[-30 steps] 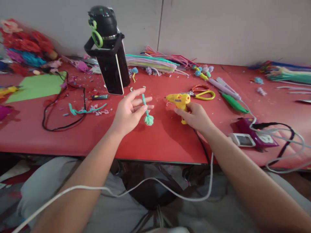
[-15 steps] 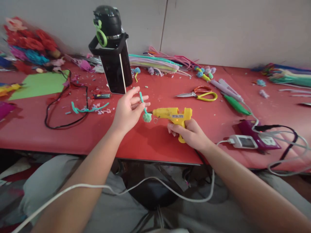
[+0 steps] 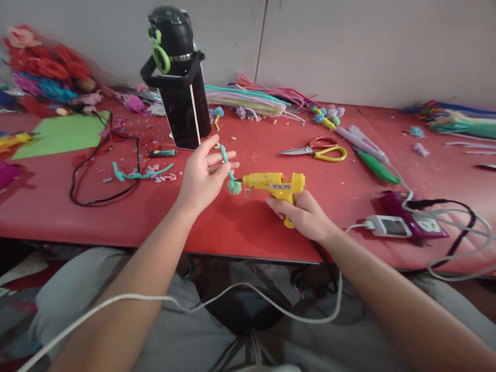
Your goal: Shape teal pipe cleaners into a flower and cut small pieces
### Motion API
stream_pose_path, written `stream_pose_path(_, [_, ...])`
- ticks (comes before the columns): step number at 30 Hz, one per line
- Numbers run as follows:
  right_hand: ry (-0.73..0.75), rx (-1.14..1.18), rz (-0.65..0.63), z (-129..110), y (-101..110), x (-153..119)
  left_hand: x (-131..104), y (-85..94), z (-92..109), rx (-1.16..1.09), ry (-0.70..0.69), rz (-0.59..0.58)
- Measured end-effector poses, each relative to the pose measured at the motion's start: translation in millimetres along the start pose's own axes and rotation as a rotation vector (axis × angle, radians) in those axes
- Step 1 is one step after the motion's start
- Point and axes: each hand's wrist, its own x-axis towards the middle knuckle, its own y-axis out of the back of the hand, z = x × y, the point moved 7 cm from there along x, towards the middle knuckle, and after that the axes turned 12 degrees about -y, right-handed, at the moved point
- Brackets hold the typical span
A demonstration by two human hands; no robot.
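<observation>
Pompom (image 3: 234, 187): above worktop (image 3: 240, 232), glue gun (image 3: 267, 181) tip (image 3: 240, 180) at its edge | left hand (image 3: 202, 178): thumb and fingers pinching its stem (image 3: 224, 155), others spread | right hand (image 3: 310, 214): fingers wrapped round gun's grip | risk: a slip could bring probably hot tip onto left fingers

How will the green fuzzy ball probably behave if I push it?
The green fuzzy ball would probably squash slightly, as its surface looks fluffy. Its slim stem is straight, so likely stiff, not floppy. It seems light: the left hand just pinches the stem.

The glue gun (image 3: 267, 181) is yellow, the pompom (image 3: 234, 187) green, the table (image 3: 232, 232) red.
</observation>
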Motion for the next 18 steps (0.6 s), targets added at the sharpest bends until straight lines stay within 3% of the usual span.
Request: stream_pose_path(18, [-0.003,-0.038,0.003,-2.6,-0.7,-0.9,0.9,1.8,-1.9,0.002,-0.020,-0.005])
